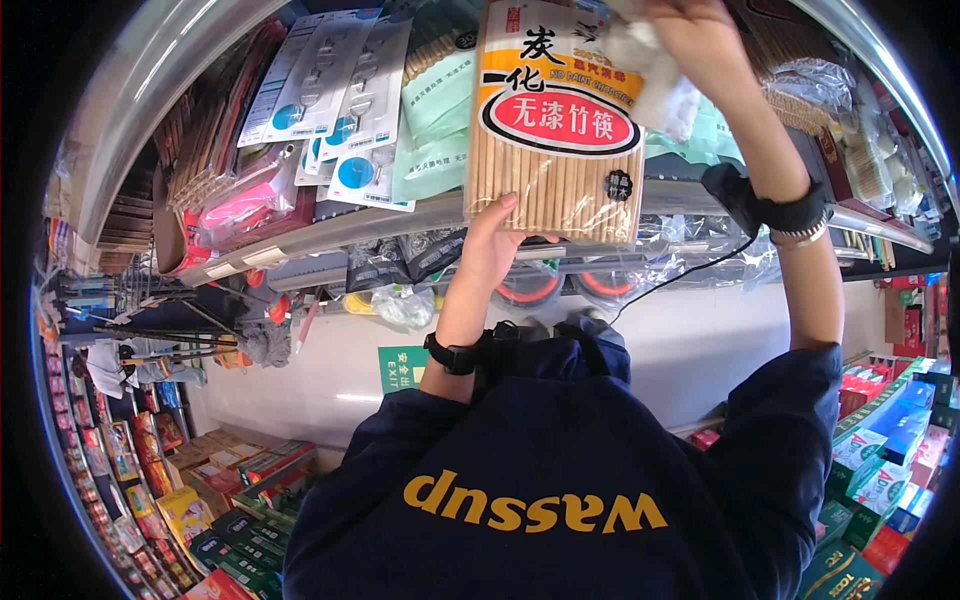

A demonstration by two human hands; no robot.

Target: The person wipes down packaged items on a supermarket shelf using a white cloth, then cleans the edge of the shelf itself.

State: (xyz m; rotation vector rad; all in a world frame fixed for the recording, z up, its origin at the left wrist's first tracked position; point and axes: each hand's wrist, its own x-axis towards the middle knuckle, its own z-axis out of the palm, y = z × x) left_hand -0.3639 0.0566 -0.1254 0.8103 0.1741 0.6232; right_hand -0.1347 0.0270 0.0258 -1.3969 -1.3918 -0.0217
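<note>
My left hand (pixel 495 244) grips the lower edge of a large clear pack of bamboo chopsticks (pixel 551 180), thumb on its front. The pack is held up over the shelf, its printed face towards me. My right hand (pixel 694 22) is raised at the top edge of the view beside a crumpled whitish cloth or plastic item (pixel 660 97); part of the hand is cut off and blurred, so its grip is not clear. Mint-green packs (pixel 439 112) lie on the shelf left of the chopsticks, next to carded metal utensils (pixel 307 82).
The shelf's front rail (pixel 420 219) runs below the pack. Packaged chopsticks (pixel 217 127) stand at the left, bagged sticks (pixel 802 90) at the right. Bagged goods (pixel 405 304) are on a lower level. A black cable (pixel 686 262) hangs from my right wrist. Boxes (pixel 874 480) stand at lower right.
</note>
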